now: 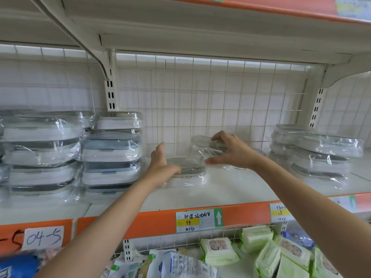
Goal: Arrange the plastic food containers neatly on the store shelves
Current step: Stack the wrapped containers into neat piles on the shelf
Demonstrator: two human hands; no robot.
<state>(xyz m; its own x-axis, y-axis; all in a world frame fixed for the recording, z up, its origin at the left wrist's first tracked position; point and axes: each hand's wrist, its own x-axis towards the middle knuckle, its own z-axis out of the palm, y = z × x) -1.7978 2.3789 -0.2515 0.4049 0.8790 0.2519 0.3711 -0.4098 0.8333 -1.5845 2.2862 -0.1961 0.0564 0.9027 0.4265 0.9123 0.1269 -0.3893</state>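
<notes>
head view: the right hand (226, 151) grips a film-wrapped container (208, 149), thumb under, fingers on its lid, raised just above another container (186, 173) lying on the shelf (241, 187). the left hand (160, 167) rests flat on that lower one, fingers straight. both look light, stiff and slick; grip by the edges. below the hands, a tag (197, 219) reads "99", another label (43, 237) "04-5".

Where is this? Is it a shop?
Most likely a shop. Handwritten price tags sit on the orange shelf edge, wrapped plastic food containers are stacked in piles, and packs of wet wipes lie on the shelf below.
</notes>
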